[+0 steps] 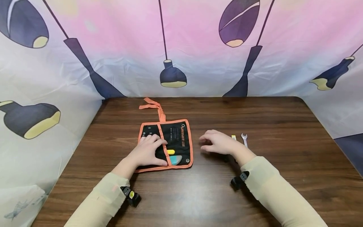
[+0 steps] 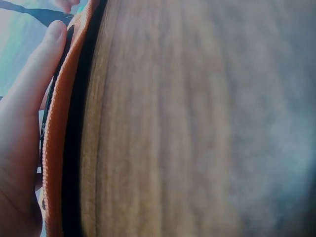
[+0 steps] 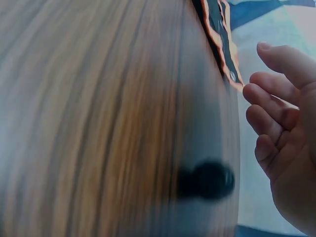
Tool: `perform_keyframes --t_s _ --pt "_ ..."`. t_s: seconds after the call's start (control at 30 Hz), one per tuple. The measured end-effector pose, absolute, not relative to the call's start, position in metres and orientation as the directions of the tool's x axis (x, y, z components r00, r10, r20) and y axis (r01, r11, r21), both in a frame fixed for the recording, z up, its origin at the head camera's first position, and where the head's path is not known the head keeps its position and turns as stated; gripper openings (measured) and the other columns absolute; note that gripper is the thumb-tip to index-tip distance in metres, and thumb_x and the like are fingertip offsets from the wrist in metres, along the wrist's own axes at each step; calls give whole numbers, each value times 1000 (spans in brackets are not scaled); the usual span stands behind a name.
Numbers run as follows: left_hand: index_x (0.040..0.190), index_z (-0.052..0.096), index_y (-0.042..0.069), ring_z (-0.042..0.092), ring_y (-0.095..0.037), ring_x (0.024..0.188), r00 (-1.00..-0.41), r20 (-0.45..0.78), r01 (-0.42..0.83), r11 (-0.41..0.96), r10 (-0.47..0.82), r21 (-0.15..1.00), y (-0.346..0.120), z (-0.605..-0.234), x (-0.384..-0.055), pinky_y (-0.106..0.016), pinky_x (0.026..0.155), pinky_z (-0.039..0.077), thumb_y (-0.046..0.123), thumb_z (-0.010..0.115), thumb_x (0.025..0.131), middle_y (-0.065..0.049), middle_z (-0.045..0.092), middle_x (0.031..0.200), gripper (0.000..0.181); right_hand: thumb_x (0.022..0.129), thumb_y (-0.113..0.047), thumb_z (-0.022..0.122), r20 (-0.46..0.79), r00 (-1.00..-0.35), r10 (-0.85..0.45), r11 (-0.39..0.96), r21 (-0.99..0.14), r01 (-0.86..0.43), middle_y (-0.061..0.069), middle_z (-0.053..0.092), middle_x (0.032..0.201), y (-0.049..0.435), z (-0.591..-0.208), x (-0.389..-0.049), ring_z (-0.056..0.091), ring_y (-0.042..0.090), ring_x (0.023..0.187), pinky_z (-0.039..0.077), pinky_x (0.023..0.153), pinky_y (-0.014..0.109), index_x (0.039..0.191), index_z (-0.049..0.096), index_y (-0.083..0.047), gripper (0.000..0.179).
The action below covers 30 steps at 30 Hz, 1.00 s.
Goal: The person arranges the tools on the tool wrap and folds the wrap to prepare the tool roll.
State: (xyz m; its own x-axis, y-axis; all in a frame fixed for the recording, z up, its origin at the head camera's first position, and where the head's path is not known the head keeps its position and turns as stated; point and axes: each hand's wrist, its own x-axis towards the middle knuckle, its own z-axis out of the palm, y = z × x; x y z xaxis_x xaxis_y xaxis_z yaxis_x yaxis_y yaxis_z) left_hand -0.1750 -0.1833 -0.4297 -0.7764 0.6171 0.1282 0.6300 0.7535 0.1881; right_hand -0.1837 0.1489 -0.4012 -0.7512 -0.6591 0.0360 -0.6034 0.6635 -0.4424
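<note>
A black tool pouch with orange edging (image 1: pixel 181 135) lies spread on the table, its orange ties toward the back. My left hand (image 1: pixel 147 149) rests on its pocket side, fingers spread; in the left wrist view the thumb (image 2: pixel 49 47) lies along the orange edge. From the pocket poke a yellow tip (image 1: pixel 171 152) and a teal-and-grey end (image 1: pixel 176 160). To the pouch's right my right hand (image 1: pixel 216 142) hovers over the table. Its fingers (image 3: pixel 269 101) are loosely bent and hold nothing in the right wrist view.
A small open-end wrench (image 1: pixel 244 138) lies right of my right hand, beside a partly hidden thing with a yellow end (image 1: pixel 233 137). Under the right forearm is a dark object, blurred as a black rounded end (image 3: pixel 212 180). A printed cloth (image 1: pixel 198 72) hangs behind the wooden table (image 1: pixel 283 135).
</note>
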Motion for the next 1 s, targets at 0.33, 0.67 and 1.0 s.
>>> perform_keyframes --t_s 0.33,0.67,1.0 --pt "126 58 30 40 -18 94 -794 130 607 763 594 222 -188 -433 -178 -38 77 29 85 50 65 0 45 107 82 90 -27 63 116 -816 -566 714 -426 -556 3 59 103 190 -403 -178 54 19 92 44 80 39 117 63 -5 35" --pt "123 59 30 37 -17 92 -803 156 595 756 575 274 -192 -440 -178 -39 79 27 81 55 66 1 42 106 76 89 -23 64 173 -832 -528 721 -427 -546 1 59 100 206 -413 -170 53 17 90 44 79 38 112 65 -5 29" --pt "117 59 27 39 -19 98 -816 148 574 750 559 329 -191 -438 -177 -42 83 28 75 63 66 1 43 108 70 87 -20 66 224 -873 -433 755 -439 -487 3 60 99 227 -417 -160 52 17 83 43 72 37 109 66 -5 27"
